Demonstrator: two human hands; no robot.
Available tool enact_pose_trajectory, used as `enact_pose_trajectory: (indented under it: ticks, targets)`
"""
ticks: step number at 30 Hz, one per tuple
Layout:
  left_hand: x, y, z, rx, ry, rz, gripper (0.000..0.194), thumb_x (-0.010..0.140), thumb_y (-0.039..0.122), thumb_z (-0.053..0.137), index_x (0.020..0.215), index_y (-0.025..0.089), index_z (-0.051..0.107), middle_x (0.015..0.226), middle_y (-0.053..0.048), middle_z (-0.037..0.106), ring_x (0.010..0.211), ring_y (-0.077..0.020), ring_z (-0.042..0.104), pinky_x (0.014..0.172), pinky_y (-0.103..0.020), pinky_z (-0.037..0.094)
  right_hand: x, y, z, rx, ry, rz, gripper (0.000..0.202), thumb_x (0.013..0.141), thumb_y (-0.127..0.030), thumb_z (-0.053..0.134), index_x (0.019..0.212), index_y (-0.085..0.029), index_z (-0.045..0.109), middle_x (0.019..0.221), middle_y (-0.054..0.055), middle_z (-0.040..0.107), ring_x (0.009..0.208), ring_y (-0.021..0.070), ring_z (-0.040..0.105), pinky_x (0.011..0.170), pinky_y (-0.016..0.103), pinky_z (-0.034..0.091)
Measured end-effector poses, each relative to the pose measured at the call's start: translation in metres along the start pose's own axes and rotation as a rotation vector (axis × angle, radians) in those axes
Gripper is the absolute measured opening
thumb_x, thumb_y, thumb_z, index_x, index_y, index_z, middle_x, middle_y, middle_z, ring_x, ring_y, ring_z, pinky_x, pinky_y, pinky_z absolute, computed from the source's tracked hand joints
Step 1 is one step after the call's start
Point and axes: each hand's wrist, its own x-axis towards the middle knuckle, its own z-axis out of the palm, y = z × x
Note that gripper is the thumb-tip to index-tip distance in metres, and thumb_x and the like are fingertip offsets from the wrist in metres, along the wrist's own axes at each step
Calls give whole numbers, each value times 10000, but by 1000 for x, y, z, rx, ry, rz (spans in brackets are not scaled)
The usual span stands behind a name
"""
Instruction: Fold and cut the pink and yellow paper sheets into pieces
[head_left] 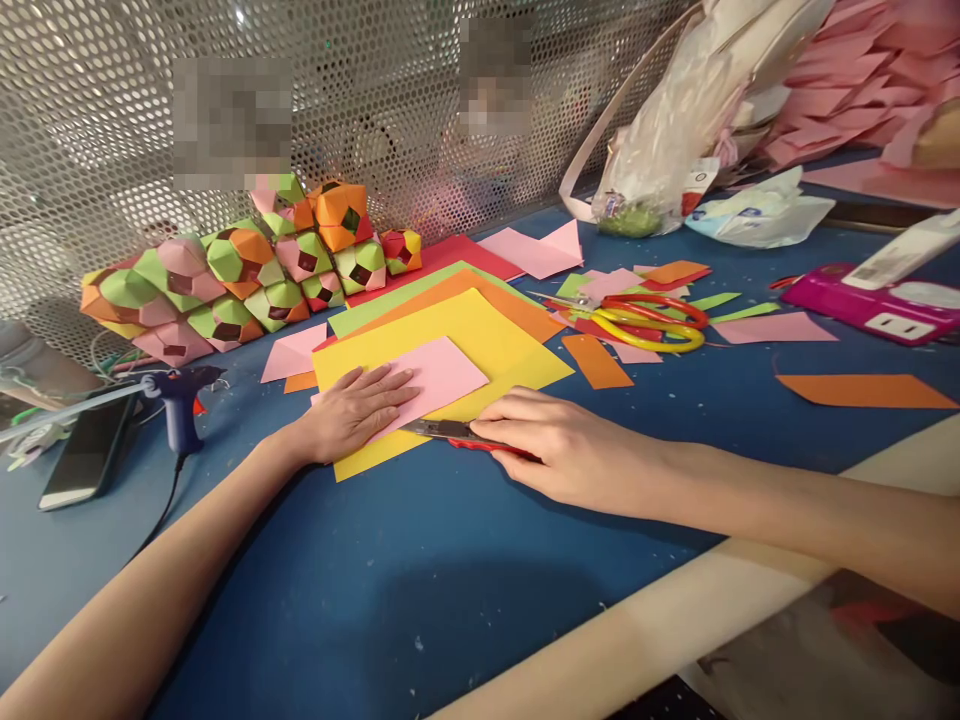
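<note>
My left hand [358, 412] lies flat with fingers stretched over a pink paper [442, 378], pressing it on a larger yellow sheet [510, 355]. In my right hand [544, 440] is a red utility knife [457, 432], gripped with fingers wrapped round its handle. The knife's blade end reaches the yellow sheet along the near edge of the pink paper, just right of my left hand. Under the yellow sheet, orange [480, 293] and green [375, 308] sheets fan out toward the back.
Folded-paper polyhedra [244, 262] stand against the perforated metal screen [420, 60]. At left are a glue gun [182, 410] and a phone [90, 455]. Yellow-handled scissors [649, 330] lie among paper scraps; a magenta power strip [862, 305] is at right. Two people appear behind the screen.
</note>
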Motion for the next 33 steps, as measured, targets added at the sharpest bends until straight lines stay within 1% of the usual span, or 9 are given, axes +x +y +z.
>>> enact_pose_trajectory:
  ticks: [11,18,22,25,27,28,30,31,33]
  targets:
    - [0,-1,2,-11,14,18,519,1018,467,118,1503,343,254,1593,68,160,1484,-193,82,1196,-413,36,9,-6,6,15,-9,-16,193,874,-61,516,947,-128,681,950,119,677,886,215,623,786,383,549]
    - [0,-1,2,-3,2,11,523,1017,466,112,1503,335,256,1596,71,152,1485,-192,71,1197,-403,33,13,-10,11,20,-7,-28,185,863,-50,524,950,-87,683,929,137,671,866,225,626,762,386,551]
    - [-1,1,0,-44,21,0,523,1012,493,151,1494,336,279,1589,60,197,1482,-211,104,1198,-431,44,15,-12,13,21,-20,-19,190,871,-60,516,956,-91,683,923,133,668,869,221,623,772,388,551]
    - [-4,2,-4,-174,94,-35,549,998,525,224,1485,285,310,1576,5,263,1450,-219,234,1189,-408,159,15,-14,14,5,-26,-1,215,883,-66,486,965,-103,681,911,125,665,861,217,615,759,389,552]
    - [-6,0,-7,-256,164,-39,555,998,519,237,1448,228,384,1553,-43,322,1415,-209,317,1160,-370,254,14,-14,14,-8,-27,7,238,885,-67,472,991,-113,680,921,122,665,870,219,612,759,389,555]
    - [-7,-2,-8,-262,182,-32,548,1001,512,232,1411,212,436,1540,-55,349,1407,-208,331,1154,-370,268,14,-15,14,-11,-23,10,250,885,-68,468,1008,-119,679,928,120,667,874,218,613,761,388,557]
    - [-9,-7,-8,-190,162,-15,531,1004,508,223,1346,223,513,1529,-48,369,1421,-222,302,1173,-423,215,13,-15,15,-11,-18,13,277,883,-65,459,1045,-122,676,945,121,672,885,219,616,772,392,563]
    - [-10,-10,-7,-131,132,-11,522,1004,510,222,1347,245,513,1538,-31,354,1436,-233,268,1182,-461,165,13,-15,15,-11,-17,12,288,882,-63,456,1062,-116,674,955,126,674,892,222,618,780,398,566]
    - [-11,-14,-5,-37,69,-18,509,1005,512,212,1420,307,422,1568,10,282,1462,-246,194,1181,-508,88,12,-15,14,-9,-20,7,302,882,-62,451,1089,-96,669,974,142,676,909,233,621,792,413,572]
